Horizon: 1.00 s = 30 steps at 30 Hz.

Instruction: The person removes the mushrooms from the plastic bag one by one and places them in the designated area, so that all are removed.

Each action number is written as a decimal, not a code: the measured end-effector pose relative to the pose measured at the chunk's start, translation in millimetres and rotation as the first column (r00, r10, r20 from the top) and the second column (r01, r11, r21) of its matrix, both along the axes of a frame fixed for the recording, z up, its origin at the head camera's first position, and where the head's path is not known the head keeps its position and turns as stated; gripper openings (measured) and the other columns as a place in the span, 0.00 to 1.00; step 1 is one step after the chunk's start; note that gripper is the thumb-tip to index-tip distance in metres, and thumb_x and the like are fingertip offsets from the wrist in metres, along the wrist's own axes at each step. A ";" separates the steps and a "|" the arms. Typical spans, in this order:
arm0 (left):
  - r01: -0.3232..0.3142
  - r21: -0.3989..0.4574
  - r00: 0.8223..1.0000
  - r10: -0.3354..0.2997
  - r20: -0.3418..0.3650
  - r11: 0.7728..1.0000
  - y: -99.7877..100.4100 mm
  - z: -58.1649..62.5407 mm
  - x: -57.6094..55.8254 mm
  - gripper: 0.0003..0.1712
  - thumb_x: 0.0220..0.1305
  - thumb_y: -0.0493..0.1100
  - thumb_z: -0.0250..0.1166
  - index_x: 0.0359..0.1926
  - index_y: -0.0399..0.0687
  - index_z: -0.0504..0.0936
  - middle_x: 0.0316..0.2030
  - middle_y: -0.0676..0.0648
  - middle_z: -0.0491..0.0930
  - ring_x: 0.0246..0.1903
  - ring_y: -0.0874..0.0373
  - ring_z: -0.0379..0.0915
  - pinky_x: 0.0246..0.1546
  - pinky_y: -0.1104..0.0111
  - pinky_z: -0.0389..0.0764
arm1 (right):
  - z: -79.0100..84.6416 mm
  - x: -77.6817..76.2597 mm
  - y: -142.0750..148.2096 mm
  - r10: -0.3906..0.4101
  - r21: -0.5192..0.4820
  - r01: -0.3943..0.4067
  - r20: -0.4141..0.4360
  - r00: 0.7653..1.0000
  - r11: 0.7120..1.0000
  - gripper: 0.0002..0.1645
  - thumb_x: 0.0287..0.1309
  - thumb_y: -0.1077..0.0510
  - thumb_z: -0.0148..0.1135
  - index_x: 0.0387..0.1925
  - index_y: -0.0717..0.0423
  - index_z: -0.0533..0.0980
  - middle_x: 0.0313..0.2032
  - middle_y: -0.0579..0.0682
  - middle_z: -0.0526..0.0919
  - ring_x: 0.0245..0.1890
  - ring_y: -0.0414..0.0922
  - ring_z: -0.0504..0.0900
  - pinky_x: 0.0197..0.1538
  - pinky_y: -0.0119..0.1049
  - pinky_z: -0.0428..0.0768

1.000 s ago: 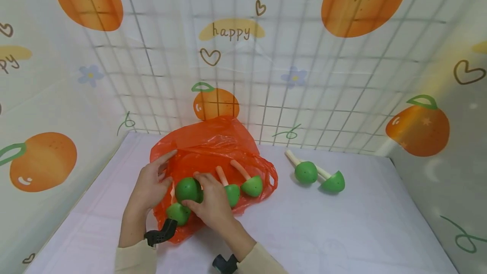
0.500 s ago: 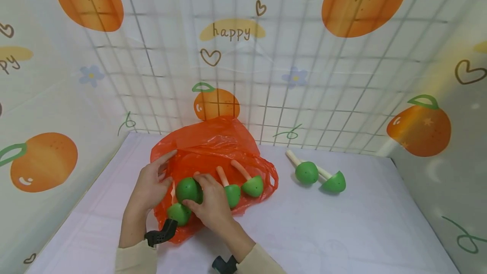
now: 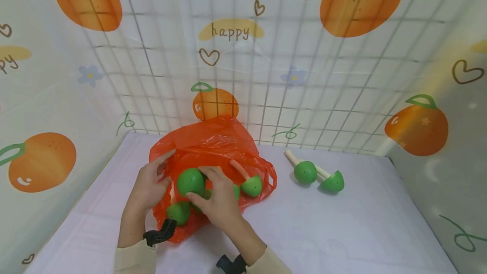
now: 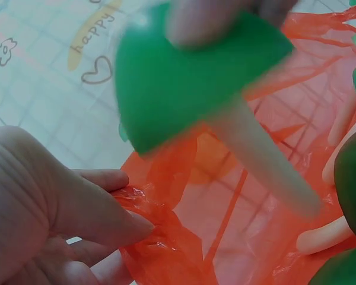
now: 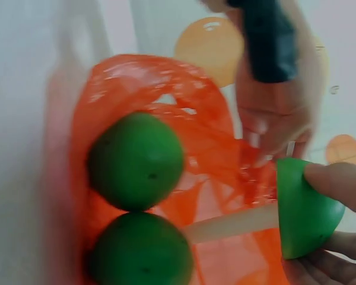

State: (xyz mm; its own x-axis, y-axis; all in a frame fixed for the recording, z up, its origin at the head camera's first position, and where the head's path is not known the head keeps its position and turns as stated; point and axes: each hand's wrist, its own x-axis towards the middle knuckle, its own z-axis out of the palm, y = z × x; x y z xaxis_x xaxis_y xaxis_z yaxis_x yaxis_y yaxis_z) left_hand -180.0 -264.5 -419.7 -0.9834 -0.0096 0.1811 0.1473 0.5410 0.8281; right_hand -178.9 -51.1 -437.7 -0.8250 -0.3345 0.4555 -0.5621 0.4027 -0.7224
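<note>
My right hand (image 3: 220, 200) grips a toy mushroom (image 3: 190, 182) by its round green cap, thumb on one side and fingers on the other. In the left wrist view its pale stem slants down over the red plastic bag (image 4: 175, 237). My left hand (image 3: 149, 187) pinches the bag's edge between thumb and fingers at the left. Several more toy mushrooms lie on the bag: one green cap (image 3: 179, 213) is near the left wrist, another mushroom (image 3: 252, 186) at the right. Others are partly hidden behind my right hand.
Two toy mushrooms lie apart on the white table (image 3: 342, 231), right of the bag; the nearer-left cap (image 3: 305, 172) overlaps the other mushroom's stem. A printed curtain over a wire grid (image 3: 262, 109) stands behind, with side walls at left and right.
My right hand has lifted the mushroom slightly, moving up and right; green caps beneath now show, while one mushroom's stem is now covered. The left hand stays in place on the bag.
</note>
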 end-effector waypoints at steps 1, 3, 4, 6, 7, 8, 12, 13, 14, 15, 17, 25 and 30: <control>0.001 0.000 1.000 -0.001 0.000 1.000 0.3 0.1 0.0 0.39 0.66 0.22 0.57 0.77 0.44 0.69 0.73 0.34 0.68 0.71 0.33 0.66 0.69 0.43 0.70 | 3.0 0.7 1.9 -0.002 -0.015 0.002 -0.006 1.000 1.000 0.37 0.54 0.53 0.82 0.63 0.60 0.79 0.58 0.50 0.82 0.55 0.46 0.83 0.56 0.42 0.86; 0.000 -0.001 1.000 0.000 0.000 1.000 0.9 0.3 0.0 0.39 0.66 0.22 0.57 0.77 0.44 0.69 0.73 0.34 0.68 0.71 0.34 0.66 0.69 0.43 0.70 | 8.8 2.1 5.7 -0.001 -0.047 0.000 -0.021 1.000 0.999 0.37 0.53 0.53 0.83 0.63 0.61 0.79 0.57 0.51 0.83 0.55 0.46 0.84 0.57 0.43 0.86; -0.001 -0.002 1.000 0.001 0.000 1.000 1.3 0.4 -0.1 0.39 0.66 0.22 0.57 0.77 0.43 0.69 0.73 0.34 0.68 0.71 0.34 0.66 0.69 0.43 0.70 | 11.3 2.5 7.5 -0.002 -0.060 0.000 -0.027 1.000 0.998 0.38 0.53 0.53 0.83 0.63 0.61 0.79 0.57 0.51 0.83 0.55 0.46 0.84 0.57 0.43 0.86; -0.004 -0.004 1.000 0.004 0.001 1.000 1.9 0.5 -0.1 0.39 0.66 0.22 0.57 0.77 0.44 0.69 0.73 0.34 0.69 0.71 0.34 0.66 0.70 0.43 0.70 | 15.6 2.8 11.2 -0.003 -0.082 -0.001 -0.046 0.999 0.997 0.38 0.53 0.53 0.83 0.63 0.61 0.79 0.57 0.51 0.84 0.55 0.47 0.84 0.57 0.45 0.86; -0.006 -0.005 1.000 0.006 0.004 1.000 2.2 0.6 -0.1 0.39 0.66 0.22 0.57 0.77 0.44 0.69 0.73 0.34 0.69 0.71 0.34 0.66 0.70 0.43 0.69 | 17.0 2.7 13.1 -0.004 -0.091 -0.001 -0.054 0.999 0.996 0.37 0.53 0.54 0.83 0.63 0.62 0.79 0.57 0.51 0.84 0.55 0.47 0.84 0.56 0.46 0.87; -0.007 -0.004 1.000 0.007 0.005 1.000 2.5 0.7 -0.1 0.39 0.66 0.22 0.57 0.77 0.44 0.69 0.73 0.34 0.69 0.71 0.34 0.66 0.70 0.44 0.69 | 18.4 2.6 15.1 -0.004 -0.100 -0.001 -0.057 0.998 0.995 0.37 0.54 0.54 0.83 0.63 0.62 0.79 0.57 0.52 0.84 0.55 0.47 0.84 0.56 0.47 0.87; -0.004 0.001 1.000 0.004 0.011 1.000 2.8 0.7 0.1 0.39 0.66 0.22 0.56 0.77 0.44 0.68 0.73 0.34 0.68 0.72 0.34 0.65 0.70 0.44 0.69 | 22.6 2.1 23.6 -0.017 -0.128 0.013 -0.035 0.999 0.992 0.37 0.54 0.55 0.82 0.63 0.62 0.79 0.57 0.51 0.84 0.56 0.47 0.84 0.57 0.45 0.86; -0.001 0.002 1.000 0.001 0.013 1.000 2.7 0.5 0.1 0.39 0.66 0.22 0.56 0.78 0.44 0.68 0.74 0.34 0.68 0.72 0.34 0.65 0.70 0.44 0.69 | 23.3 2.1 25.9 -0.020 -0.137 0.016 -0.027 0.999 0.990 0.37 0.54 0.55 0.82 0.63 0.61 0.79 0.57 0.51 0.84 0.56 0.46 0.84 0.57 0.44 0.86; 0.002 0.004 1.000 -0.002 0.013 1.000 2.5 0.3 0.1 0.39 0.66 0.22 0.56 0.78 0.43 0.68 0.74 0.34 0.67 0.72 0.34 0.65 0.70 0.44 0.68 | 24.7 2.2 28.3 -0.024 -0.148 0.021 -0.017 1.000 0.989 0.37 0.54 0.55 0.82 0.64 0.61 0.78 0.57 0.50 0.84 0.57 0.46 0.84 0.57 0.43 0.86; 0.004 0.006 1.000 -0.004 0.015 1.000 2.4 0.0 0.1 0.39 0.66 0.22 0.55 0.78 0.43 0.68 0.74 0.35 0.67 0.72 0.34 0.64 0.71 0.44 0.68 | 25.8 2.4 30.7 -0.029 -0.160 0.026 -0.013 1.000 0.987 0.37 0.54 0.55 0.82 0.64 0.60 0.79 0.58 0.50 0.84 0.57 0.46 0.84 0.57 0.43 0.86; 0.009 0.008 1.000 -0.009 0.018 1.000 2.4 -0.9 -0.2 0.40 0.66 0.22 0.55 0.78 0.44 0.67 0.75 0.35 0.66 0.73 0.35 0.64 0.71 0.44 0.68 | 28.1 2.1 36.1 -0.043 -0.184 0.040 -0.013 0.999 0.982 0.37 0.54 0.56 0.82 0.64 0.59 0.79 0.57 0.49 0.84 0.56 0.45 0.85 0.57 0.42 0.86; 0.009 0.002 0.999 -0.009 0.035 1.000 2.8 -3.2 -0.3 0.40 0.67 0.23 0.55 0.79 0.46 0.67 0.76 0.38 0.65 0.73 0.36 0.64 0.71 0.44 0.68 | 40.6 -0.4 59.2 -0.086 -0.281 0.068 -0.053 0.995 0.957 0.37 0.52 0.59 0.83 0.63 0.57 0.80 0.56 0.48 0.84 0.56 0.45 0.85 0.60 0.42 0.84; 0.013 -0.009 1.000 -0.013 0.025 1.000 2.5 -3.3 0.0 0.40 0.67 0.23 0.55 0.79 0.45 0.66 0.76 0.37 0.65 0.73 0.35 0.64 0.71 0.44 0.68 | 46.4 -5.1 76.2 -0.113 -0.341 0.080 -0.078 0.991 0.937 0.36 0.50 0.62 0.84 0.63 0.58 0.80 0.54 0.51 0.84 0.56 0.46 0.85 0.61 0.36 0.83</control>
State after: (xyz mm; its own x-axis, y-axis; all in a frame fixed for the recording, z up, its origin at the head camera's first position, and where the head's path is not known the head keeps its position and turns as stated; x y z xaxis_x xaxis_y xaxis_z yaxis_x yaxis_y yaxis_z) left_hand -179.9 -262.0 -423.0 -0.9877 0.0044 0.1563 0.1333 0.5463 0.8269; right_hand -183.9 25.1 -391.3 -0.7934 -0.0687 0.6048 -0.6048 0.2011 -0.7706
